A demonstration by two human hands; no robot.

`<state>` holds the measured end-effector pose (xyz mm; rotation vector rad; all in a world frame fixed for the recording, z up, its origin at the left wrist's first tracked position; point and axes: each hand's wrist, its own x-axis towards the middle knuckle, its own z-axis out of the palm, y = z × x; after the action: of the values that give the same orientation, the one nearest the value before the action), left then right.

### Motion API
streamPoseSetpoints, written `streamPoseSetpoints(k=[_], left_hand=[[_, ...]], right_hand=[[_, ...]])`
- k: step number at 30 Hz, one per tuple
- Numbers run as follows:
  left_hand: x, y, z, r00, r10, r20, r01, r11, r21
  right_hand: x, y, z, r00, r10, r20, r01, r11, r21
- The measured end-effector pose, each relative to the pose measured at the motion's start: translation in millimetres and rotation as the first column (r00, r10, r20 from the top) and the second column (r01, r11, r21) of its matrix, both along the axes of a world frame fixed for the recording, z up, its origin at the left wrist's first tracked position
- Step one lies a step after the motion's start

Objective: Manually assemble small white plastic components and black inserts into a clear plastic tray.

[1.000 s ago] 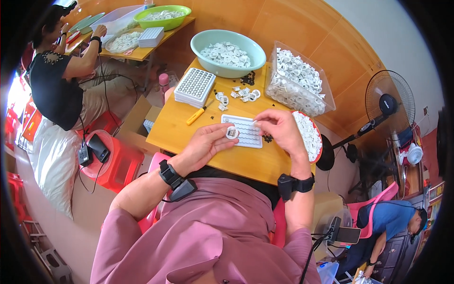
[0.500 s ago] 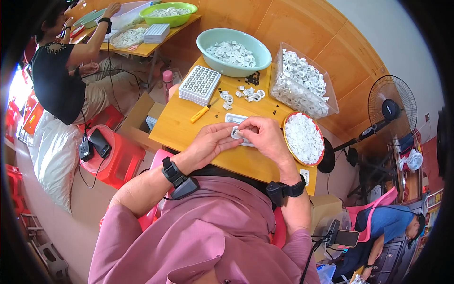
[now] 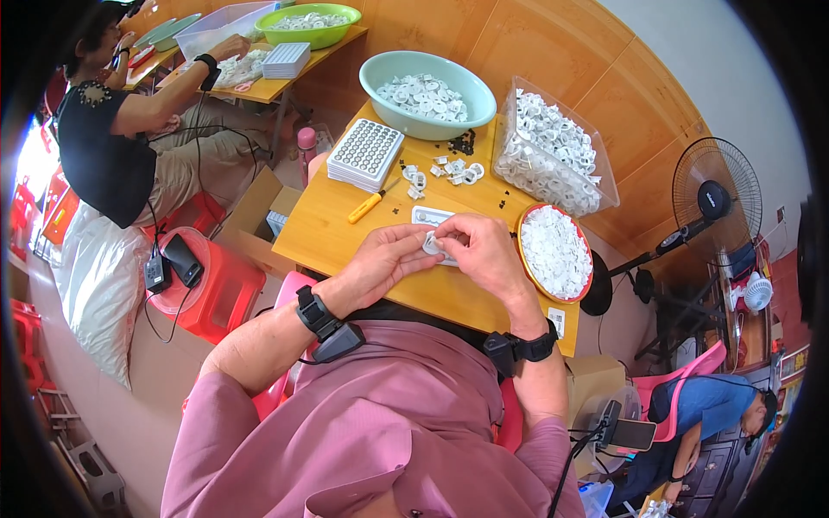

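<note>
I'm seeing left fingers (image 3: 408, 235) holding a small white round plastic part (image 3: 429, 245) over a white rectangular plastic tray (image 3: 422, 214), right fingers (image 3: 458, 226) pinching it from two o'clock; uneven pressing could be making it slip.

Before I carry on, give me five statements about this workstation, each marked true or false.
1. The left hand holds a white round part that the right hand touches. True.
2. The yellow-handled tool is in the right hand. False: the yellow-handled tool lies on the table.
3. The pale blue basin contains white pieces. True.
4. The red-rimmed bowl stands left of both hands. False: the red-rimmed bowl stands to their right.
5. The white tray is partly hidden by the hands. True.
</note>
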<state>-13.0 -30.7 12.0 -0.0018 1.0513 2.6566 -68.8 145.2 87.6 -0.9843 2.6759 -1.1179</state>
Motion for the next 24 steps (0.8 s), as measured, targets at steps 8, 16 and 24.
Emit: streamPoseSetpoints(k=[8,16,24], left_hand=[[-1,1,-4,0.999,0.019,-0.027,-0.020,0.999,-0.027],[-3,2,-5,0.988,0.097,-0.118,-0.123,0.963,-0.240],[-1,5,-7,0.962,0.111,-0.248,-0.189,0.930,-0.317]], right_hand=[[2,-2,-7,0.993,-0.006,-0.118,0.009,1.000,0.023],[-4,-2,-11,1.000,-0.017,0.011,0.019,0.994,-0.104],[-10,2,-13,0.981,-0.034,0.189,0.049,0.996,-0.075]])
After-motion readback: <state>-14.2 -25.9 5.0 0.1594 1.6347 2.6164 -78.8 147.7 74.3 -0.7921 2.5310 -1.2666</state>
